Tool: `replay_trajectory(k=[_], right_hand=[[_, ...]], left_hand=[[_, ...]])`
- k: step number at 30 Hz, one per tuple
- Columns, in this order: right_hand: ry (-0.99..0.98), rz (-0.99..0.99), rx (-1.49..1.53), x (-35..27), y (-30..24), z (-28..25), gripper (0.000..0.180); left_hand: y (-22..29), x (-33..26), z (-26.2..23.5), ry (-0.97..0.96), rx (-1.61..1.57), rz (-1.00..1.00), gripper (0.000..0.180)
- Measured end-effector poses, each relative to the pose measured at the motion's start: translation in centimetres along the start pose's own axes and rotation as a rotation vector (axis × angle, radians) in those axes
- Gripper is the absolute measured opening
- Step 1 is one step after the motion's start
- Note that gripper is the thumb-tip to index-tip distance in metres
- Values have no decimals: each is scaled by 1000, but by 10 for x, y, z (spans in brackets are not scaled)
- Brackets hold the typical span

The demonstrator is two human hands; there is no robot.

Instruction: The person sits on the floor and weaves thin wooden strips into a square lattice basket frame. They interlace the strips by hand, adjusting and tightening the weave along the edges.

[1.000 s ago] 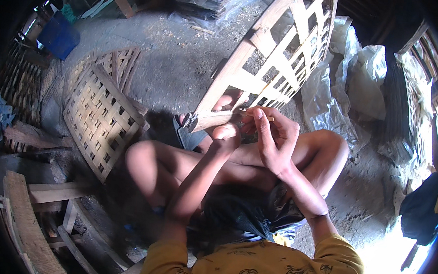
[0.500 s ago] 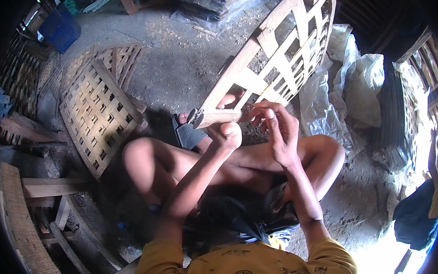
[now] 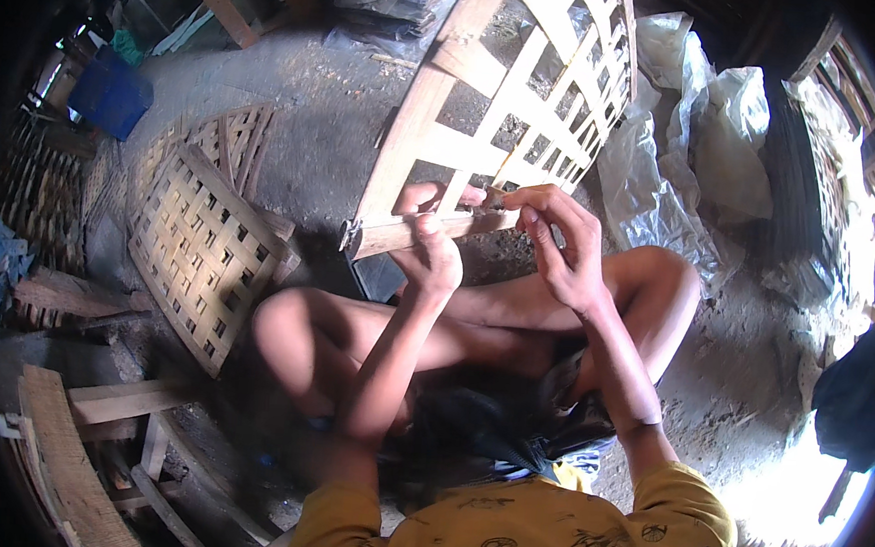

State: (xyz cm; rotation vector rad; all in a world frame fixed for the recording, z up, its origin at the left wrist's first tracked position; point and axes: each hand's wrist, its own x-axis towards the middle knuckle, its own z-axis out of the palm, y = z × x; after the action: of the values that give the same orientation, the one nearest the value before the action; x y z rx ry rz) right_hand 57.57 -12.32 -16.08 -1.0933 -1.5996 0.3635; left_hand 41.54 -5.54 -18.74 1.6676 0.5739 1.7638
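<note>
A lattice panel of woven pale strips in a wooden frame (image 3: 406, 136) stands tilted before my crossed legs. My left hand (image 3: 433, 251) is closed round its lower wooden bar (image 3: 388, 237), the thumb on the near side and fingers reaching through the lattice behind. On the bar's right part, my right hand (image 3: 571, 250) is bent in a pinch, thumb and forefinger close to a lattice strip. Whatever sits between those fingertips is too small to make out.
A finished-looking woven panel (image 3: 204, 244) lies on the floor at the left, with wooden frame pieces (image 3: 65, 461) nearer me. Clear plastic sheeting (image 3: 654, 176) and a dark stack of sheets (image 3: 789, 185) stand at the right. A blue container (image 3: 111, 93) is at the far left.
The panel has shifted left and stands a little steeper in view. My left thumb now rests on the bar, and my right fingers have drawn together near the lattice.
</note>
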Motion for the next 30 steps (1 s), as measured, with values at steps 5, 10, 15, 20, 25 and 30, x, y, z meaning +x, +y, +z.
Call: replay_trajectory(k=[5,10,15,20,25,30], right_hand=[[92,-22,-165,-8,12,-14,33],[229,109,-83,-17,31,-20,40],[487,77,-69,-7,51,-24,29],[482,-141,-288,69,36,-47,33],[367,-243,-327,82,69,-35,57],[275,-218,-429,60,62,-19,54]], left_hand=[[-3,0,-3,9,20,-13,71],[-2,3,-5,-14,13,-42,71],[2,13,-13,-137,-33,-143,70],[-7,19,-25,-258,-94,-196,67],[-8,21,-30,-300,-92,-265,72],[-7,22,-35,-311,-57,-252,82]])
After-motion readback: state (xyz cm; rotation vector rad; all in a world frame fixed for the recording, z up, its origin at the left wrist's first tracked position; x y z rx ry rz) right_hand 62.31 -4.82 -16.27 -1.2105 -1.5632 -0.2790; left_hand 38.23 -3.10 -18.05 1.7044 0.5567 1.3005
